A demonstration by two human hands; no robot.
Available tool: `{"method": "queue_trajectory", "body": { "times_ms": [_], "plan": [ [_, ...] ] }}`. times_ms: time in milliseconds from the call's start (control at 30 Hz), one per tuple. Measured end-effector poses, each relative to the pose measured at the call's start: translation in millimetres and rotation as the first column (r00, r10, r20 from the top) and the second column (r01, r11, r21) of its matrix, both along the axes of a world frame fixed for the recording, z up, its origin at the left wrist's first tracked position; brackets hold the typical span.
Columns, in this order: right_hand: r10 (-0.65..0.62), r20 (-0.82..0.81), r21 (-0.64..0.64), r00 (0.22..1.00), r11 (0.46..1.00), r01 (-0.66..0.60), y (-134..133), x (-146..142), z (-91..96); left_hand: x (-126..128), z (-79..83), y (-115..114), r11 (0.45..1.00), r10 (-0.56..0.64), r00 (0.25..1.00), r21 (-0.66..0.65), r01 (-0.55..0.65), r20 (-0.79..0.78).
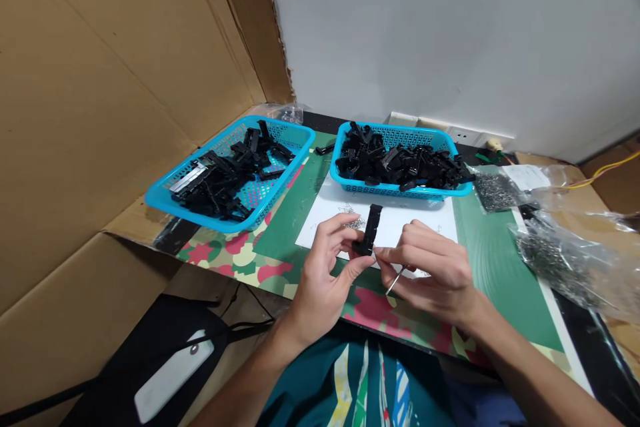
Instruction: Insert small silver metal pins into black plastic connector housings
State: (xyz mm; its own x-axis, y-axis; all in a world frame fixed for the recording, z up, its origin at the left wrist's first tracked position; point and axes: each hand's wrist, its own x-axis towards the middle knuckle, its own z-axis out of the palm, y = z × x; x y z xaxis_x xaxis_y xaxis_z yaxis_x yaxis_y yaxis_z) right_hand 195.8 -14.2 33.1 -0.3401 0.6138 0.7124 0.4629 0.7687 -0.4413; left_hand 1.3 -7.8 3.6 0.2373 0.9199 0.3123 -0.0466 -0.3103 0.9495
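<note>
While one black part is held up, two baskets of similar pieces stand behind

As I read it through the head camera, the black part (371, 227) is upright above the front of the white sheet (445, 220), its lower end in the left hand (325, 263). Those fingers are closed to the part's thickness, thumb on the near side. The right hand (435, 267) has its fingers pinched together, a thin metal rod (395, 281) jutting from between them; whether its fingertips touch the part's lower end, I can't tell.

I'd judge the part light and stiff, probably hard plastic, a little slick, with thin edges that might snap if forced. I'd grip the thicker lower end and leave the slender upper length alone.

My count: one held part, one rod, one white sheet, two blue baskets, left (278, 197) and right (360, 187), both on the desk (500, 247). One loose piece (325, 149) lies between the baskets. The black pieces inside are too tangled to number. Two clear bags of metal bits, an upper (495, 188) and a lower (555, 253), lie at the right; the small pile of bits (354, 222) on the sheet is too fine to count.
</note>
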Motion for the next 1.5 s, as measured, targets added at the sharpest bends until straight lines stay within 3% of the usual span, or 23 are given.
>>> {"method": "queue_trajectory", "body": {
  "times_ms": [367, 800, 900, 1100, 1300, 1367, 1500],
  "plan": [
    [0.065, 0.084, 0.003, 0.994, 0.998, -0.065, 1.4, 5.5, -2.9, -5.6, -4.2, 0.2, 0.995, 0.055, 0.989, 0.087, -0.044, -0.134],
    [0.184, 0.05, -0.109, 0.982, 0.978, -0.177, 3.7, 7.9, -2.5, -6.2, 3.5, 3.8, 0.958, 0.013, 0.978, 0.282, 0.047, -0.206],
    [0.203, 0.035, -0.138, 0.979, 0.971, -0.196, 5.1, 8.0, -4.1, -5.5, 3.3, 3.7, 0.964, 0.018, 0.982, 0.265, 0.034, -0.189],
    [0.121, 0.046, -0.103, 0.992, 0.988, -0.116, 8.1, 12.2, 1.9, -6.6, 5.3, 5.0, 0.993, 0.01, 0.987, 0.116, 0.009, -0.163],
    [0.059, 0.158, -0.044, 0.986, 0.998, -0.053, 9.1, 19.4, 8.3, -8.6, 5.0, 5.9, 0.992, -0.116, 0.972, 0.026, 0.124, -0.204],
    [0.063, 0.193, -0.068, 0.979, 0.996, -0.051, 11.4, 23.0, 5.1, -8.2, 5.0, 6.5, 0.992, -0.093, 0.959, 0.059, 0.112, -0.266],
    [0.089, 0.205, -0.21, 0.975, 0.977, -0.045, 18.0, 32.2, -6.6, -4.7, 4.9, 6.5, 0.982, 0.076, 0.912, 0.189, 0.001, -0.404]
  ]
}}
